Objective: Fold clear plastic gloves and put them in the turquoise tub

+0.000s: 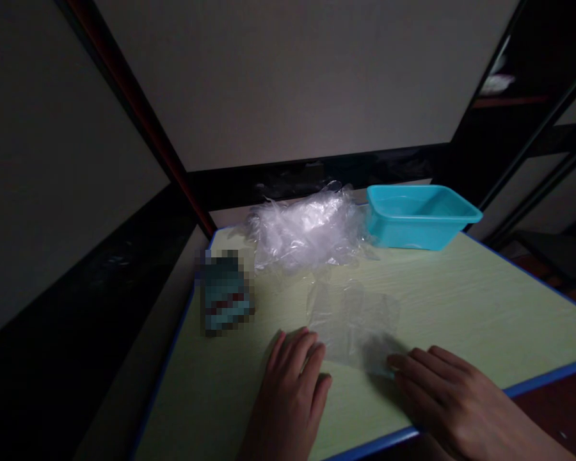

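I see a clear plastic glove [352,323] lying flat at table [484,301] centre, my left hand [290,390] open, fingers spread, at its 8 o'clock edge and my right hand [444,400] open, fingertips pressing its 5 o'clock corner. At 12 o'clock sits a crumpled glove pile [304,230], a turquoise tub [417,218] at 1 o'clock, a blurred pack [225,291] at 9 o'clock.

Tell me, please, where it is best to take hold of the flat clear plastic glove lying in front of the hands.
Probably at the near edge of the clear plastic glove, coming from the person's side. It lies flat on the table, and that edge sits between the left hand and right hand, whose fingertips already touch it.
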A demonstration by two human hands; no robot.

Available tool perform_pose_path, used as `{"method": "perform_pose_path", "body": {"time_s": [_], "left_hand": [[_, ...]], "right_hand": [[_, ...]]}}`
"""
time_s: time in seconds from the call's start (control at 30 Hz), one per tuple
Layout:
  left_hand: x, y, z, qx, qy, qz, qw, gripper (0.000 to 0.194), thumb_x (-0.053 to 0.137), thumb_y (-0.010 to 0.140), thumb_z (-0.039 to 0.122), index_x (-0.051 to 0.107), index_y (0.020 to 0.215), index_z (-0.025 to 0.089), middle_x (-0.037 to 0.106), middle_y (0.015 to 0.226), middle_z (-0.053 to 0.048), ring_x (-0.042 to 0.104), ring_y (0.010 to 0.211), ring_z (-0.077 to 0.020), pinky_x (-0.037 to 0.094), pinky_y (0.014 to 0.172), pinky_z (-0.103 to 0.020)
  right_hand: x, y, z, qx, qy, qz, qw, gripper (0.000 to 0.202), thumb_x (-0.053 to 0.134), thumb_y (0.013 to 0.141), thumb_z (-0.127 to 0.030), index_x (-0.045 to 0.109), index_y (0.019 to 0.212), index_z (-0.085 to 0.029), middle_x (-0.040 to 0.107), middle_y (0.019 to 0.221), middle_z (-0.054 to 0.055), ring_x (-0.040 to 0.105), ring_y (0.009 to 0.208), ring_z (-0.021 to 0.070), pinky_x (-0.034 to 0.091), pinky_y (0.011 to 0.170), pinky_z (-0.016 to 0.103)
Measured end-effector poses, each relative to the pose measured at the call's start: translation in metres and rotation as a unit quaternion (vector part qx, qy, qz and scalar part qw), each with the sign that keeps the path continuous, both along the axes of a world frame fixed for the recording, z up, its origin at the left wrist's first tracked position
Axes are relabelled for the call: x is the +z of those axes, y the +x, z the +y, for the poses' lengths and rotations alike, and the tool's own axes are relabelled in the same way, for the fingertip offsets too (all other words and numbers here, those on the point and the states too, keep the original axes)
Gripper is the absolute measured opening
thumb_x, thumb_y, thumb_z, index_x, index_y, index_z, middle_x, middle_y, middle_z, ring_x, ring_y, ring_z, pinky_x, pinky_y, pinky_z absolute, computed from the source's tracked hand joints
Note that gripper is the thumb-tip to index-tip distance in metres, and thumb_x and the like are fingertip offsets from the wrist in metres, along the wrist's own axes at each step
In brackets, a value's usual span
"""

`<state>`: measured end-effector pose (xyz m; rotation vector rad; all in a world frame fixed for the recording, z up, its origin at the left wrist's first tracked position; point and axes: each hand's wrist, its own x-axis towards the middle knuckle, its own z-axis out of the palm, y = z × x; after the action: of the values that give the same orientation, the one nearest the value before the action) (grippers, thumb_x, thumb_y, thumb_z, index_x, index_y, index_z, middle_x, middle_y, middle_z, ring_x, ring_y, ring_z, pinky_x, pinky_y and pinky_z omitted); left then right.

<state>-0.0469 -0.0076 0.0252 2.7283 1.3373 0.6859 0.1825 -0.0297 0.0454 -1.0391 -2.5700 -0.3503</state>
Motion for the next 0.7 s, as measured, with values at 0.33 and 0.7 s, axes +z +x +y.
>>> {"method": "perform_pose_path", "body": {"time_s": [0.33, 0.7], "left_hand": [[-0.003, -0.003, 0.001, 0.002, 0.005, -0.014, 1.0, 0.032, 0.051, 0.078, 0.007, 0.053, 0.109, 0.016, 0.06, 0.111, -0.011, 0.056, 0.107, -0.0262, 0.044, 0.092, -0.053], [-0.004, -0.003, 0.002, 0.008, 0.018, -0.041, 0.999, 0.033, 0.051, 0.077, 0.007, 0.053, 0.108, 0.018, 0.062, 0.107, -0.008, 0.058, 0.102, -0.0248, 0.046, 0.091, -0.049]], "right_hand": [[0.002, 0.001, -0.008, 0.011, -0.029, 0.09, 0.995, 0.041, 0.021, 0.097, -0.02, 0.06, 0.101, -0.009, 0.069, 0.086, 0.012, 0.064, 0.074, 0.0166, 0.053, 0.064, 0.025], [-0.013, 0.005, 0.001, -0.005, -0.105, 0.196, 0.975, 0.023, 0.043, 0.089, -0.014, 0.055, 0.109, -0.015, 0.064, 0.106, 0.011, 0.057, 0.104, 0.0195, 0.051, 0.083, 0.033]]}}
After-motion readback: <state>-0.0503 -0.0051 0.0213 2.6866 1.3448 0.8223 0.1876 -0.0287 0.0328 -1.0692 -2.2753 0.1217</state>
